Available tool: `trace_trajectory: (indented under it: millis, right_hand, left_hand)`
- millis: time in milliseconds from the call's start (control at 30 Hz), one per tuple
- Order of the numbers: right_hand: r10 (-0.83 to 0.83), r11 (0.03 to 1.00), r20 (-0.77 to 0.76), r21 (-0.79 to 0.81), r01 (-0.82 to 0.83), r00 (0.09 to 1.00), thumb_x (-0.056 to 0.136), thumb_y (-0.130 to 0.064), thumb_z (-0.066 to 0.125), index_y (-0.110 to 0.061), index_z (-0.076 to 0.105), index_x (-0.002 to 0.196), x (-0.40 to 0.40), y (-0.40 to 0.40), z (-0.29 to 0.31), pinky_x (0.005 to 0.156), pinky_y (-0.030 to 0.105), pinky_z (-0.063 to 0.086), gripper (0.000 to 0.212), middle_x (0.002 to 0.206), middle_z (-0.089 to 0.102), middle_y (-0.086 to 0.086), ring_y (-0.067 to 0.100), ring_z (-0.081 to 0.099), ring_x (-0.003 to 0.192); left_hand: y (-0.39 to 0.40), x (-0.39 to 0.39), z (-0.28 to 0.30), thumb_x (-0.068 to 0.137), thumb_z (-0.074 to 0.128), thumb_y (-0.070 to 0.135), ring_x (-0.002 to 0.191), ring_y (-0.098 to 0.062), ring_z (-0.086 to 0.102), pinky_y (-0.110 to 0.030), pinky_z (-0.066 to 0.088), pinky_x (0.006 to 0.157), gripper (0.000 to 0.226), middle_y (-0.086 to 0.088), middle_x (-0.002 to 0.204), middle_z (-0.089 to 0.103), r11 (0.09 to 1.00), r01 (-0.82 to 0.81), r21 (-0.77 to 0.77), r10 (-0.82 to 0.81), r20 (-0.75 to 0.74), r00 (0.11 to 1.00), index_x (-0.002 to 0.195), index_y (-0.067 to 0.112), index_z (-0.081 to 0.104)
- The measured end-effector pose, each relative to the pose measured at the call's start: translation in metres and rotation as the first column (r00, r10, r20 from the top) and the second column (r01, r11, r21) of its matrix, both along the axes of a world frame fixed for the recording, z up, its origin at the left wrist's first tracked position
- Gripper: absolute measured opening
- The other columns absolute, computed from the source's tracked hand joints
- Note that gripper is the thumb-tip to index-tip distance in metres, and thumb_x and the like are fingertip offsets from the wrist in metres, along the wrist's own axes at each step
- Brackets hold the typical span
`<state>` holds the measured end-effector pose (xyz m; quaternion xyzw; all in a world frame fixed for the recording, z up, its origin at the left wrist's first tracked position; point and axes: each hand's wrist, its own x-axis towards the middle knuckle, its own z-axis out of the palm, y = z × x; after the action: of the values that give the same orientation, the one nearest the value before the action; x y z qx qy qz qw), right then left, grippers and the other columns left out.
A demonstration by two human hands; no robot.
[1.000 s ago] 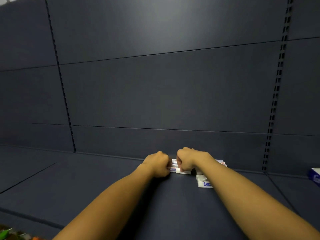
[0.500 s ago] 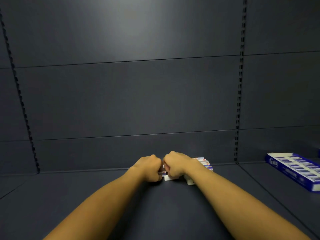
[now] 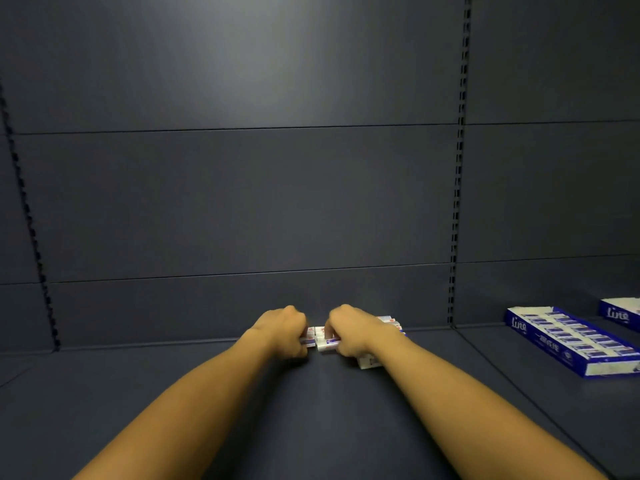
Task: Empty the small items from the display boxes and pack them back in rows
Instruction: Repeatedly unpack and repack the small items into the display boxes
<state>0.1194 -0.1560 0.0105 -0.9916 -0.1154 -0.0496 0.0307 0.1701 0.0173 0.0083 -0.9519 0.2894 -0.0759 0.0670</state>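
A dark slate shelf (image 3: 311, 427) runs away to a panelled back wall (image 3: 242, 202) of the same colour, with slotted uprights at either side. At the far end of the shelf, close to the wall, the left hand (image 3: 282, 330) and the right hand (image 3: 349, 332) sit side by side, both curled into loose fists with the knuckles facing away. Each appears to pinch small white packets from a loose heap of small items (image 3: 320, 339), the two grips nearly touching in the middle; the fingertips are tucked under and cannot be seen. The packets carry red and blue printing, too small to read. More of the heap shows behind and just right of the right hand, and one white packet (image 3: 369, 362) lies on the shelf under that wrist. My guess is that the hands are squaring up a short run of packets so it can go into a box as one row, which would explain why both press inward from opposite ends. Well off to the right lies an open blue display box (image 3: 568, 341), already filled with neat rows of blue-and-white packets; its near wall reads "line" in white script, with smaller print I cannot make out. A second blue box (image 3: 620, 313), with the same "line" marking, sits at the frame's right edge.
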Motion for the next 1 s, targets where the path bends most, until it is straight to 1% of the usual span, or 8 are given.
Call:
trace_trajectory:
  millis: [100, 300, 400, 500, 600, 767, 867, 1000]
  right_hand:
    - [-0.006, 1.0, 0.039, 0.025, 0.005, 0.999, 0.08, -0.004, 0.065, -0.016, 0.071, 0.102, -0.005, -0.009, 0.013, 0.074, 0.035, 0.053, 0.026, 0.109, 0.061, 0.006, 0.028, 0.063, 0.095]
    - [-0.092, 0.993, 0.058, 0.082, 0.087, 0.994, 0.078, -0.001, 0.062, -0.018, 0.061, 0.084, -0.027, -0.052, 0.03, 0.07, 0.037, 0.054, 0.018, 0.103, 0.062, 0.006, 0.026, 0.062, 0.088]
    - [-0.135, 0.989, 0.063, 0.075, 0.13, 0.989, 0.079, -0.004, 0.064, -0.02, 0.057, 0.08, -0.043, -0.081, 0.031, 0.064, 0.033, 0.046, 0.018, 0.102, 0.061, 0.007, 0.027, 0.061, 0.086]
    - [-0.189, 0.979, 0.069, 0.087, 0.183, 0.979, 0.079, -0.004, 0.069, -0.019, 0.057, 0.079, -0.061, -0.115, 0.032, 0.064, 0.035, 0.048, 0.019, 0.099, 0.062, 0.007, 0.027, 0.062, 0.086]
    - [-0.251, 0.963, 0.055, 0.113, 0.243, 0.967, 0.077, -0.003, 0.074, -0.019, 0.06, 0.083, -0.081, -0.149, 0.033, 0.071, 0.036, 0.055, 0.022, 0.099, 0.062, 0.005, 0.025, 0.063, 0.086]
    - [-0.317, 0.94, 0.034, 0.143, 0.309, 0.948, 0.074, -0.01, 0.084, -0.02, 0.064, 0.09, -0.119, -0.206, 0.031, 0.071, 0.033, 0.051, 0.027, 0.1, 0.062, 0.003, 0.023, 0.062, 0.089]
    - [-0.348, 0.928, 0.022, 0.147, 0.342, 0.937, 0.076, -0.014, 0.084, -0.016, 0.07, 0.101, -0.144, -0.238, 0.027, 0.076, 0.033, 0.052, 0.029, 0.106, 0.067, 0.005, 0.024, 0.065, 0.093]
    - [-0.389, 0.911, 0.006, 0.152, 0.383, 0.921, 0.078, -0.016, 0.084, -0.014, 0.076, 0.102, -0.182, -0.279, 0.022, 0.082, 0.034, 0.055, 0.026, 0.106, 0.071, 0.007, 0.023, 0.066, 0.094]
  left_hand:
    - [-0.003, 0.001, 0.014, 0.081, 0.072, 0.038, 0.088, -0.024, 0.065, -0.037, 0.057, 0.075, 0.034, -0.005, 0.105, 0.066, 0.999, 0.006, -0.047, -0.007, -0.017, 1.0, 0.107, 0.017, 0.069]
    - [-0.033, -0.009, 0.03, 0.077, 0.075, 0.036, 0.081, -0.02, 0.062, -0.031, 0.046, 0.062, 0.027, 0.001, 0.093, 0.061, 0.993, 0.063, -0.097, -0.066, -0.025, 0.998, 0.096, 0.018, 0.068]
    - [-0.06, -0.017, 0.033, 0.078, 0.074, 0.034, 0.082, -0.021, 0.061, -0.033, 0.05, 0.066, 0.025, 0.0, 0.095, 0.063, 0.991, 0.093, -0.092, -0.095, -0.015, 0.995, 0.096, 0.017, 0.067]
    - [-0.094, -0.028, 0.033, 0.082, 0.073, 0.039, 0.083, -0.021, 0.063, -0.036, 0.055, 0.07, 0.028, -0.003, 0.098, 0.065, 0.985, 0.129, -0.111, -0.131, -0.018, 0.991, 0.098, 0.016, 0.067]
    - [-0.133, -0.045, 0.03, 0.083, 0.071, 0.033, 0.083, -0.019, 0.062, -0.034, 0.053, 0.068, 0.022, -0.003, 0.102, 0.065, 0.979, 0.167, -0.114, -0.169, -0.003, 0.986, 0.097, 0.017, 0.065]
    - [-0.194, -0.081, 0.024, 0.081, 0.068, 0.029, 0.087, -0.023, 0.062, -0.035, 0.051, 0.069, 0.019, -0.002, 0.105, 0.063, 0.97, 0.213, -0.117, -0.213, 0.015, 0.977, 0.098, 0.019, 0.067]
    - [-0.23, -0.103, 0.019, 0.082, 0.067, 0.029, 0.09, -0.026, 0.063, -0.034, 0.051, 0.071, 0.02, -0.004, 0.108, 0.063, 0.967, 0.225, -0.118, -0.226, 0.006, 0.974, 0.099, 0.019, 0.067]
    - [-0.273, -0.132, 0.016, 0.085, 0.063, 0.027, 0.093, -0.027, 0.063, -0.036, 0.053, 0.074, 0.019, -0.005, 0.11, 0.063, 0.961, 0.252, -0.116, -0.253, 0.011, 0.967, 0.101, 0.018, 0.067]
